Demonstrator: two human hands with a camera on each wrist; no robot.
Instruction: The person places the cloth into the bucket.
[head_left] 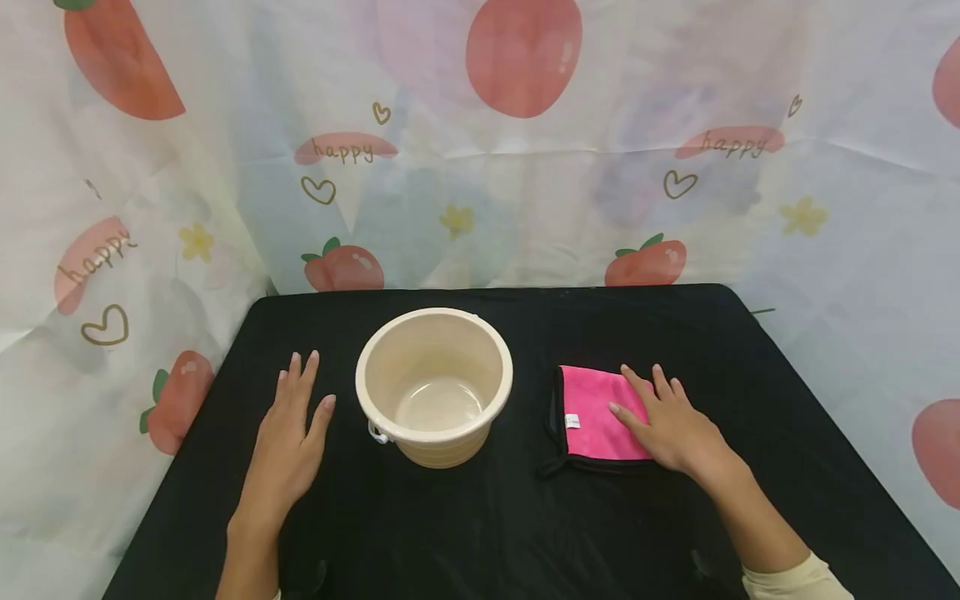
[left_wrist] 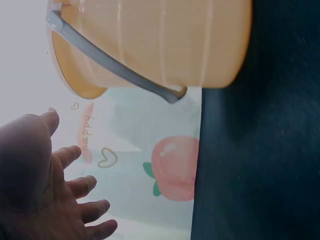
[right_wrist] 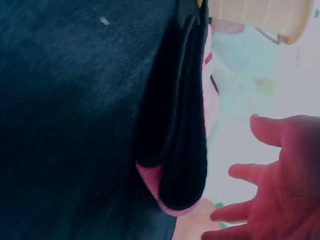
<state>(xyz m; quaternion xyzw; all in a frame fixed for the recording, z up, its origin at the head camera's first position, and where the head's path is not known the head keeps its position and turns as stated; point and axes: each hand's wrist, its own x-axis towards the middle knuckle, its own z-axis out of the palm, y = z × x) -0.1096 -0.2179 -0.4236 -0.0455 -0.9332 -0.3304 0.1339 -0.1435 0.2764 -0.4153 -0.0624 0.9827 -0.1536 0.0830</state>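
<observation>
A cream plastic bucket point(head_left: 442, 450) stands upright near the middle of the black table, its inside bare to the bottom. In the left wrist view its grey handle point(left_wrist: 115, 65) hangs down along the side. Left of the bucket is my left hand point(head_left: 281, 458), fingers extended and apart from it. A pink cloth point(head_left: 596, 417) with black edging and a small white tag lies folded on the right. My right hand point(head_left: 675, 429) hovers over the cloth's right side, fingers spread; the right wrist view shows a gap between hand and cloth point(right_wrist: 182, 150).
The table point(head_left: 465, 533) has a black cover and rounded far corners. Behind it and along both sides hangs a pale curtain point(head_left: 465, 175) printed with fruit, hearts and the word "happy". A light yellow sleeve point(head_left: 795, 579) shows at the right forearm.
</observation>
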